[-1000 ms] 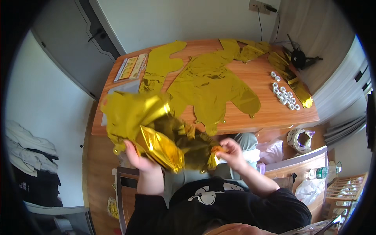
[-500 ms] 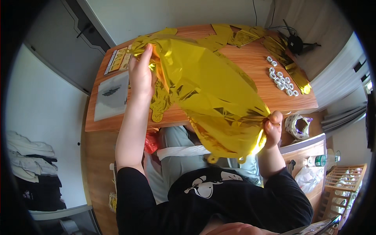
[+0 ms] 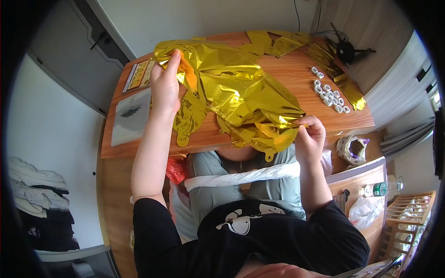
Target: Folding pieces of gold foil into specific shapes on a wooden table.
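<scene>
Between my two hands stretches a large gold foil balloon [image 3: 232,88], flat and crumpled, with small round tabs along its near edge. My left hand [image 3: 165,85] grips its far left part, thumb up, and orange shows on the foil beside the thumb. At the near right corner my right hand [image 3: 309,136] pinches the edge between thumb and fingers. The balloon's near edge overhangs the wooden table [image 3: 287,69]. Another gold foil piece [image 3: 189,118] lies beneath it on the left.
White ring-shaped rolls [image 3: 329,95] cluster on the table's right. Gold foil pieces [image 3: 278,42] lie along the back edge, near a black device with antennas [image 3: 345,51]. A clear plastic sheet [image 3: 131,118] and printed cards [image 3: 137,76] lie at left. A white wrapped strip [image 3: 243,176] crosses my lap.
My right hand has moved up and slightly left, lowering the foil's taut stretch. The balloon now sags in folds toward the table. The left hand stays nearly in place.
</scene>
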`<action>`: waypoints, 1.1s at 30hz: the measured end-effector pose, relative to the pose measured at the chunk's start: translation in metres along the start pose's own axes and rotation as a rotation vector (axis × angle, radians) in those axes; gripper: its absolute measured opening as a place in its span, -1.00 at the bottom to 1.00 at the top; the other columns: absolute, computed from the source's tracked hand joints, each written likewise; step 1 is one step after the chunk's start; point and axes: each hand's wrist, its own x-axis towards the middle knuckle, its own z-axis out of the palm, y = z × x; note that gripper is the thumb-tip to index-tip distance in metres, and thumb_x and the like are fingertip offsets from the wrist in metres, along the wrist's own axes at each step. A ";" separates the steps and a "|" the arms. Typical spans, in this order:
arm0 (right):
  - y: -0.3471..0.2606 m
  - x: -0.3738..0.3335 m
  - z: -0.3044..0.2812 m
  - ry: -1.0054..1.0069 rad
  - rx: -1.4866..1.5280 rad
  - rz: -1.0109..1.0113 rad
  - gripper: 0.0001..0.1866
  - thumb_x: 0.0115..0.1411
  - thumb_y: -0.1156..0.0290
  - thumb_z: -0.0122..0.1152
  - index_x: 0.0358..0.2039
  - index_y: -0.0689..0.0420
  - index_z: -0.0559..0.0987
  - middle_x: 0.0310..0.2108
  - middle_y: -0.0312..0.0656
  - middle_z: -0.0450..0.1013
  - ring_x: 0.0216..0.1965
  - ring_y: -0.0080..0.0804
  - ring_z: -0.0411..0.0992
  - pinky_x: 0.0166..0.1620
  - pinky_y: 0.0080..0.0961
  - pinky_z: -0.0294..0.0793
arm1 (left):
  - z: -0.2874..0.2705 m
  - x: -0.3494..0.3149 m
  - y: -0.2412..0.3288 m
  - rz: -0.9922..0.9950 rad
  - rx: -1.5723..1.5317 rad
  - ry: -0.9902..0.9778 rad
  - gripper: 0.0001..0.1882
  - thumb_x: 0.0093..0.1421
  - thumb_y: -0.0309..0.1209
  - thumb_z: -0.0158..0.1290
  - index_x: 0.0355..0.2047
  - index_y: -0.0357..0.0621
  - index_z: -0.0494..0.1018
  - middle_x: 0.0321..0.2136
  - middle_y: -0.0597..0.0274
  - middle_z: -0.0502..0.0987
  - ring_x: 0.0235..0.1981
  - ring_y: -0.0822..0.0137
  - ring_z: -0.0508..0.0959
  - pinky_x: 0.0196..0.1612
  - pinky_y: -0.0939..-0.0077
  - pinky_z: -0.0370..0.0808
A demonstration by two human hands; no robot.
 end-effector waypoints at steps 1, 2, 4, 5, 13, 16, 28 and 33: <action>0.001 0.001 -0.002 -0.028 0.047 0.025 -0.95 0.34 0.54 0.22 -0.23 0.25 0.57 -0.23 -0.25 0.50 -0.23 -0.57 0.46 -0.13 -0.65 0.43 | 0.002 0.000 0.001 0.001 0.001 -0.002 -0.75 0.40 -0.29 0.12 -0.03 -0.17 0.52 -0.14 0.37 0.57 -0.07 0.50 0.52 0.06 0.50 0.42; 0.002 0.004 -0.001 -0.025 0.048 0.024 -0.95 0.34 0.54 0.22 -0.23 0.25 0.57 -0.23 -0.25 0.50 -0.23 -0.57 0.46 -0.13 -0.65 0.43 | 0.004 0.000 0.002 0.030 0.027 -0.008 -0.76 0.41 -0.29 0.12 -0.03 -0.17 0.52 -0.14 0.38 0.57 -0.07 0.51 0.52 0.07 0.49 0.41; 0.003 0.009 0.004 -0.031 0.163 0.010 -0.89 0.38 0.53 0.15 -0.26 0.25 0.62 -0.11 -0.21 0.49 -0.15 -0.53 0.45 -0.09 -0.61 0.43 | 0.006 0.000 0.002 0.057 0.053 -0.017 -0.76 0.41 -0.29 0.11 -0.04 -0.17 0.52 -0.13 0.38 0.57 -0.08 0.51 0.52 0.07 0.49 0.41; 0.002 0.010 0.005 -0.013 0.138 0.035 -0.84 0.40 0.54 0.11 -0.23 0.24 0.66 0.00 -0.20 0.46 -0.07 -0.48 0.43 0.01 -0.55 0.40 | 0.005 0.000 0.005 0.061 0.060 -0.028 -0.76 0.41 -0.30 0.11 -0.04 -0.17 0.53 -0.13 0.37 0.58 -0.08 0.51 0.52 0.07 0.49 0.40; -0.014 0.017 0.003 -0.028 -0.297 -0.377 -0.92 0.21 0.59 0.30 -0.26 0.24 0.66 -0.34 -0.17 0.56 -0.08 -0.26 0.41 0.07 -0.35 0.35 | 0.005 -0.002 0.016 0.031 0.069 -0.025 -0.77 0.41 -0.29 0.10 -0.05 -0.17 0.55 -0.14 0.36 0.59 -0.09 0.51 0.52 0.06 0.50 0.40; -0.017 0.014 0.002 -0.038 -0.121 -0.258 -0.92 0.14 0.58 0.40 -0.36 0.20 0.63 -0.39 -0.20 0.55 -0.13 -0.27 0.40 0.01 -0.34 0.35 | 0.005 -0.003 0.017 0.025 0.100 -0.016 -0.76 0.41 -0.29 0.10 -0.05 -0.18 0.55 -0.14 0.35 0.60 -0.09 0.51 0.52 0.05 0.50 0.41; -0.031 0.005 0.008 -0.095 -0.091 -0.201 -0.67 0.10 0.55 0.45 -0.28 0.10 0.41 -0.48 -0.27 0.44 -0.27 -0.32 0.31 -0.12 -0.30 0.34 | 0.010 -0.008 0.017 0.010 0.127 -0.094 -0.76 0.42 -0.34 0.09 -0.01 -0.22 0.53 -0.12 0.32 0.60 -0.09 0.50 0.54 0.06 0.50 0.42; -0.038 0.015 0.002 -0.323 -0.607 -0.667 -0.69 0.14 0.73 0.20 -0.21 0.13 0.33 -0.24 0.00 0.45 -0.27 -0.19 0.42 -0.17 -0.35 0.43 | 0.011 -0.009 0.018 0.002 0.145 -0.109 -0.75 0.42 -0.35 0.09 -0.01 -0.23 0.53 -0.11 0.31 0.60 -0.08 0.49 0.54 0.07 0.48 0.42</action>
